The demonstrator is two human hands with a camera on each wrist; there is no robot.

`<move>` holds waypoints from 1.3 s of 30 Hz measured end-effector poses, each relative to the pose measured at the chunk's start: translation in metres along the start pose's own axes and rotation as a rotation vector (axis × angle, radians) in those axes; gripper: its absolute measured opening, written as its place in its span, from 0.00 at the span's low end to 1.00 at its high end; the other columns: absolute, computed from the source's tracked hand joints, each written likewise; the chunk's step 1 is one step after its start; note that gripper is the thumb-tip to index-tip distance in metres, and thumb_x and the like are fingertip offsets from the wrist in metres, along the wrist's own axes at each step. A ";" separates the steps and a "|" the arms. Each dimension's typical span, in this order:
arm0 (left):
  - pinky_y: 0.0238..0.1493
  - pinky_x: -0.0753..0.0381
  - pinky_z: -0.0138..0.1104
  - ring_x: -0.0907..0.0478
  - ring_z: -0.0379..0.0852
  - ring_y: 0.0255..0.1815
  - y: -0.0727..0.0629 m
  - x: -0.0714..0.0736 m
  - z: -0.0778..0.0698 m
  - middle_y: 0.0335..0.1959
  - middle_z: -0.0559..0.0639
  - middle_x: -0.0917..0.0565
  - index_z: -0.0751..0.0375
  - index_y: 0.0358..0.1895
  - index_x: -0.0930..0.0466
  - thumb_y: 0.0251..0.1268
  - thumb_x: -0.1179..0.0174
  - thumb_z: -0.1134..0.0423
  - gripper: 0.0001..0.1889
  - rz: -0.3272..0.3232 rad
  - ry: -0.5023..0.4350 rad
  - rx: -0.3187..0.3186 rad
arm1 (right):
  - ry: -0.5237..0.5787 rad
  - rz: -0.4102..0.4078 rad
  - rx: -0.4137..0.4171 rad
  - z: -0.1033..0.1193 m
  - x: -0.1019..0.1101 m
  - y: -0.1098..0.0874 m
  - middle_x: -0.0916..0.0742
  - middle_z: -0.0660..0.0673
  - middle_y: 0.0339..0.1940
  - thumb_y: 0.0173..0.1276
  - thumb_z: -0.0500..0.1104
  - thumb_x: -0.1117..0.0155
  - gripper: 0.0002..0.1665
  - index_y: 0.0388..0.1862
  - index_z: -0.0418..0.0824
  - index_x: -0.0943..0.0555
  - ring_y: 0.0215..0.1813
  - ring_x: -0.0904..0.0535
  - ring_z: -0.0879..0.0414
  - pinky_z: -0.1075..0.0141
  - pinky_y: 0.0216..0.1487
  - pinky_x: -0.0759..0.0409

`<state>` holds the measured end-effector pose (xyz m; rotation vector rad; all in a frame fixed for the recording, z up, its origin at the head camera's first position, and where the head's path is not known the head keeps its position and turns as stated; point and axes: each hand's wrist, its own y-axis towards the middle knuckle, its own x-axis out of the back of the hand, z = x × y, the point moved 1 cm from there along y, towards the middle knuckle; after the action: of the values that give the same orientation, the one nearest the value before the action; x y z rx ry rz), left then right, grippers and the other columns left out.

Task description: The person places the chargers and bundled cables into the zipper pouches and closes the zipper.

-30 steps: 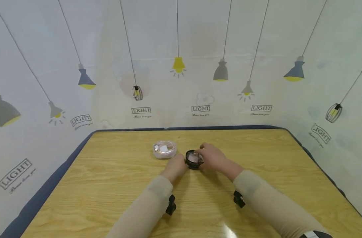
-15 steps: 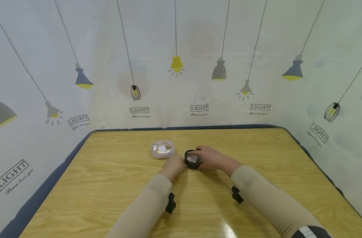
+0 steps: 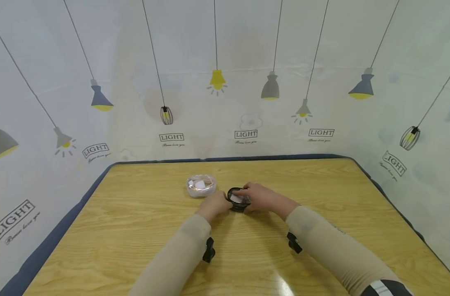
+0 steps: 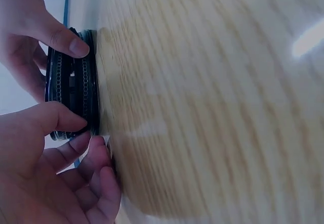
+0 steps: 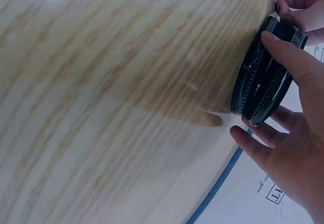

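Note:
A small round black case (image 3: 238, 208) with piped, stitched edges and a clear-looking top sits on the table between both hands. My left hand (image 3: 214, 203) pinches its left end between thumb and curled fingers. Around the right side, my right hand (image 3: 260, 196) grips it, thumb on the near wall and a finger over the top. In the left wrist view, the left thumb presses the dark side band of the case (image 4: 73, 87). From the right wrist view, the right thumb lies on the band of the case (image 5: 260, 77), other fingers partly behind it.
Left of the case lies a clear container (image 3: 200, 186) with a coiled cable and a white block inside. Both stand on a wooden table (image 3: 117, 230) with a dark blue edge. A white wall covering (image 3: 210, 33) with printed lamps rises behind.
The right hand's fingers have come down from the far rim onto the top of the case. The left hand stays at the left end. The whole view has shifted slightly.

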<state>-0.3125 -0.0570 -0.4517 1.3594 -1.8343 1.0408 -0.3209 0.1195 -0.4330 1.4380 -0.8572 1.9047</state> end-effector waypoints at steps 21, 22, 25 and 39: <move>0.38 0.26 0.42 0.27 0.48 0.31 0.000 0.005 0.002 0.31 0.51 0.21 0.63 0.38 0.18 0.64 0.39 0.59 0.09 0.029 0.079 -0.019 | -0.024 -0.019 -0.006 0.002 -0.004 -0.002 0.24 0.35 0.59 0.60 0.50 0.26 0.41 0.71 0.52 0.29 0.55 0.25 0.43 0.51 0.56 0.25; 0.38 0.26 0.42 0.27 0.48 0.31 -0.001 0.006 0.002 0.30 0.51 0.21 0.63 0.38 0.18 0.64 0.39 0.59 0.09 0.031 0.087 -0.027 | -0.020 -0.017 -0.013 0.002 -0.004 -0.002 0.24 0.35 0.58 0.60 0.50 0.26 0.40 0.71 0.52 0.29 0.55 0.25 0.43 0.51 0.55 0.25; 0.37 0.26 0.41 0.27 0.48 0.30 -0.001 0.007 0.002 0.29 0.50 0.21 0.62 0.35 0.18 0.63 0.39 0.61 0.07 0.028 0.114 -0.059 | -0.008 -0.008 -0.040 0.003 -0.005 -0.001 0.24 0.36 0.58 0.61 0.51 0.27 0.40 0.72 0.53 0.30 0.55 0.25 0.44 0.51 0.55 0.25; 0.37 0.22 0.40 0.25 0.46 0.28 -0.004 0.010 0.006 0.25 0.48 0.20 0.59 0.25 0.19 0.57 0.36 0.66 0.05 -0.071 0.141 -0.107 | -0.009 -0.006 -0.150 0.017 -0.005 0.004 0.24 0.40 0.44 0.59 0.55 0.26 0.41 0.71 0.53 0.29 0.39 0.28 0.52 0.57 0.43 0.25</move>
<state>-0.3116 -0.0680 -0.4455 1.2464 -1.7016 0.9626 -0.3132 0.1037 -0.4351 1.3581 -0.9768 1.7901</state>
